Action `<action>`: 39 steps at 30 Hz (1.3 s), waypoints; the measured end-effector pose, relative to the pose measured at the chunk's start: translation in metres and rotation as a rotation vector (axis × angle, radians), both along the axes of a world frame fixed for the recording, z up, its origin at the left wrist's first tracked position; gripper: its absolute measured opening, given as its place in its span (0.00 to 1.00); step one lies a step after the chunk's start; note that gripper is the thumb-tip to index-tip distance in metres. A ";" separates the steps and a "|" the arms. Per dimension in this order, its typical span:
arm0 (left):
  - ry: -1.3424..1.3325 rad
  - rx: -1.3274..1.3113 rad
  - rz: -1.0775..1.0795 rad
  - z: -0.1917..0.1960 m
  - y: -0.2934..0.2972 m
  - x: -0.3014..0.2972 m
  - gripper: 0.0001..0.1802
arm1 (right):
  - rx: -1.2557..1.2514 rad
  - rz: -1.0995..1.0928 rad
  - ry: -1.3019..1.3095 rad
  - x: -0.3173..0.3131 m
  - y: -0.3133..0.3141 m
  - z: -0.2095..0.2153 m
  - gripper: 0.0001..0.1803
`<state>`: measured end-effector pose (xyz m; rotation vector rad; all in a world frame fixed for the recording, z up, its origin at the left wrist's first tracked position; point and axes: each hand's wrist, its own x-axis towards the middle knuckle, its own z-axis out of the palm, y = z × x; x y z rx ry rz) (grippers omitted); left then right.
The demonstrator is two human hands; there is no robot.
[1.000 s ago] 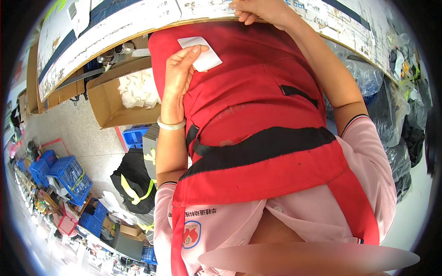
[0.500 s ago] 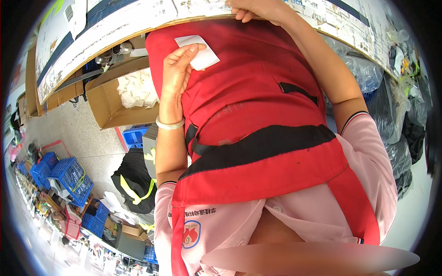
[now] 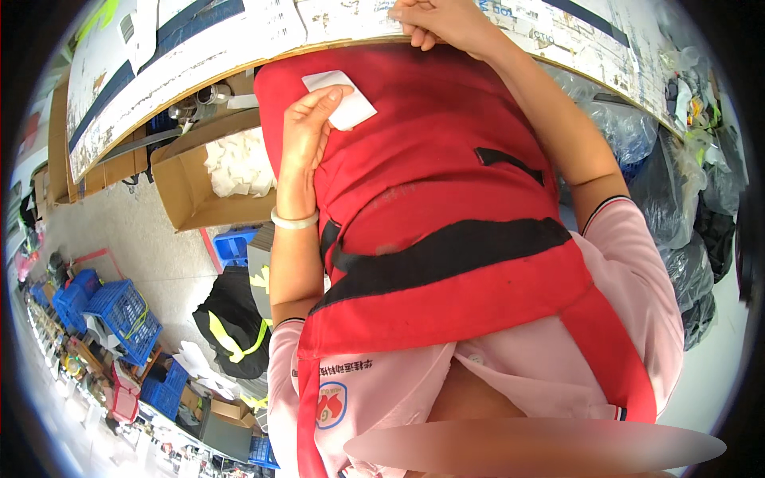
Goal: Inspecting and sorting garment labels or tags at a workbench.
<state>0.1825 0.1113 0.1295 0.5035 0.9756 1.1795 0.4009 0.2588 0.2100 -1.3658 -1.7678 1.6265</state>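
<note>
My left hand pinches a small white paper slip between thumb and fingers, held above the red apron over my lap. A pale bangle circles that wrist. My right hand is at the near edge of the scuffed white worktable. Its thumb and index finger are pressed together, the other fingers curled; whatever they hold, if anything, is too small to make out.
Under the table's left part stands an open cardboard box with crumpled white scraps. Blue crates and a black garment with yellow-green trim lie farther left. Clear and dark plastic bags crowd the right side.
The whole view has shifted slightly, with the table edge now a little lower. My left hand still grips the paper slip, and my right hand stays at the table edge.
</note>
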 end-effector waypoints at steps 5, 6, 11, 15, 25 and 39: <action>0.189 0.054 0.025 0.001 -0.023 -0.018 0.13 | 0.016 -0.162 0.069 0.048 0.007 0.009 0.09; 0.171 0.038 0.036 0.001 -0.028 -0.023 0.15 | 0.094 -0.181 0.218 0.086 0.026 -0.012 0.09; 0.074 0.010 0.280 0.004 -0.044 -0.066 0.21 | 0.422 -0.406 -0.340 0.193 0.052 -0.035 0.11; -0.035 -0.072 0.402 -0.056 -0.078 -0.137 0.21 | 0.314 -0.471 -0.447 0.170 0.046 -0.033 0.15; 1.774 -0.515 0.118 -0.173 -0.168 -0.272 0.27 | 0.552 -0.441 -0.290 0.171 0.042 -0.023 0.20; 1.509 0.248 0.163 0.048 0.121 -0.090 0.29 | 0.547 -0.023 -0.148 0.031 -0.006 -0.003 0.10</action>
